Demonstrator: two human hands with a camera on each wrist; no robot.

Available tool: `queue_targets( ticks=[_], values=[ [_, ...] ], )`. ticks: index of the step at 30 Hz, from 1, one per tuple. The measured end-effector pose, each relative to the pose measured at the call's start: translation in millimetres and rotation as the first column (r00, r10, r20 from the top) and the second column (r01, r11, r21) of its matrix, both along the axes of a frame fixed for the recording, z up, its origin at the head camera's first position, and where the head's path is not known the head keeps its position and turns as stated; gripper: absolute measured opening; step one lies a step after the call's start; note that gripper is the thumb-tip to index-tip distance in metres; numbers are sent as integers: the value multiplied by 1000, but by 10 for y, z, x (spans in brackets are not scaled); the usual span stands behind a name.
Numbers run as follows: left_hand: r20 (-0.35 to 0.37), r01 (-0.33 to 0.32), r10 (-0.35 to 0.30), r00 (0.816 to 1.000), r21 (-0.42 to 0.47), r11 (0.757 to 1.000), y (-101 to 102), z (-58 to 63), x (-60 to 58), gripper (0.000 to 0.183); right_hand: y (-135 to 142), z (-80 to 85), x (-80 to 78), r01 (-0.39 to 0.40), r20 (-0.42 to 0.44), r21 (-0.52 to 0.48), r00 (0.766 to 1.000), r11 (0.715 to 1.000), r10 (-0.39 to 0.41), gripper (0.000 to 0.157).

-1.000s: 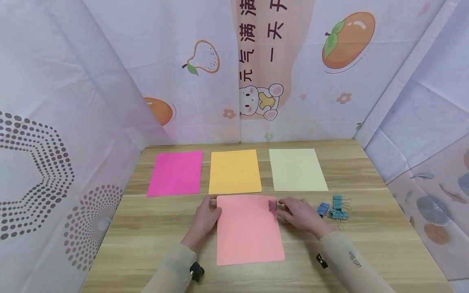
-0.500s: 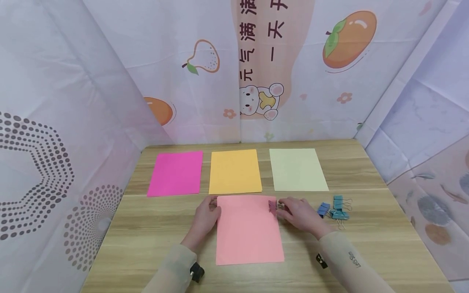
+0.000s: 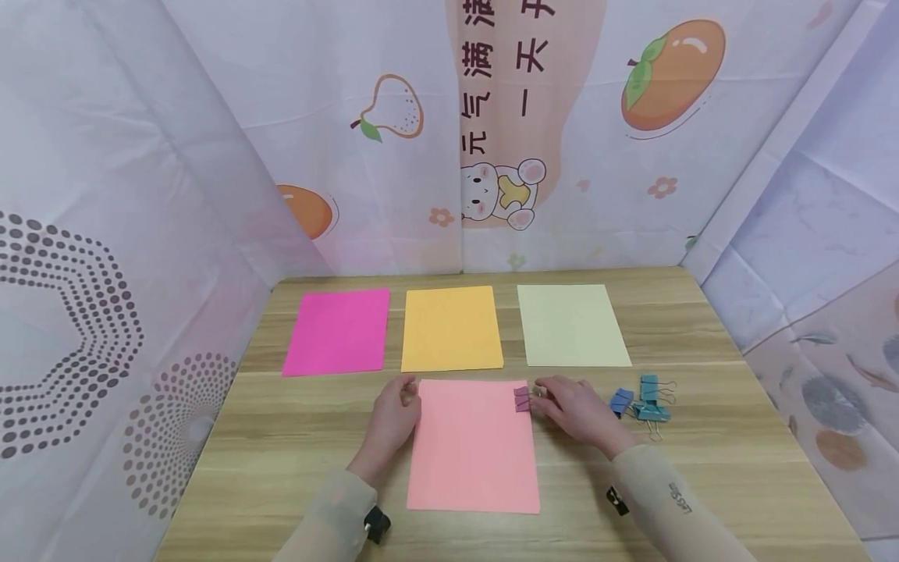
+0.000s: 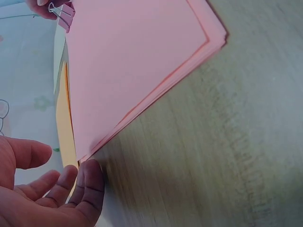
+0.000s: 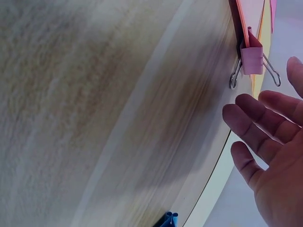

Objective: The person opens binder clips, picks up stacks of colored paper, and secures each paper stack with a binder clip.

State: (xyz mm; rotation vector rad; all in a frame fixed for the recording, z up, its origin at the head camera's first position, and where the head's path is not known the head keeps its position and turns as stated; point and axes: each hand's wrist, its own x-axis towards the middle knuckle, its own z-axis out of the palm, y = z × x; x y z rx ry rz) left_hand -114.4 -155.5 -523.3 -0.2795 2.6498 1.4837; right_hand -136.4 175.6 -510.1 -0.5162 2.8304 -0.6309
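Observation:
A stack of pink paper sheets (image 3: 472,453) lies at the front middle of the table. A purple-pink binder clip (image 3: 522,399) bites its right edge near the far right corner, wire handles spread in the right wrist view. My right hand (image 3: 577,412) is just right of the clip; in the right wrist view its loosely bent fingers (image 5: 244,120) stand apart from the handles. My left hand (image 3: 395,414) is by the far left corner of the stack. There, in the left wrist view, its fingertips (image 4: 92,170) touch or nearly touch the corner, the thumb standing away.
Magenta paper (image 3: 339,332), orange paper (image 3: 453,329) and pale yellow paper (image 3: 573,325) lie in a row behind the pink stack. Blue and teal binder clips (image 3: 651,410) are grouped to the right of my right hand. Printed cloth (image 3: 393,179) hangs behind and beside the table (image 3: 295,460).
The pink stack has settled flatter, its far edge shifting slightly towards me and its near edge slightly left. The clip now shows more squarely. Both hands stay almost in place.

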Motion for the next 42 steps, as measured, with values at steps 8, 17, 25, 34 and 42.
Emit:
queue_targets(
  ticks=[8, 17, 25, 34, 42],
  values=[
    [2, -8, 8, 1000, -5, 1000, -3, 13, 5, 45, 16, 31, 2, -7, -32, 16, 999, 1000, 8, 39],
    [-8, 2, -2, 1000, -45, 999, -72, 67, -30, 44, 87, 36, -22, 2, -49, 12, 999, 1000, -1, 40],
    [-28, 18, -23, 999, -165, 986, -239, 134, -103, 46, 189, 71, -41, 9, -48, 0, 999, 1000, -9, 40],
    [-19, 56, -71, 997, -431, 901, -470, 143, -180, 54, 275, 59, -52, -2, -86, 3, 996, 1000, 3, 38],
    [51, 94, -78, 996, -513, 854, -656, 78, -219, 71, 331, 61, -61, 1, -96, 11, 995, 1000, 0, 36]
  ],
)
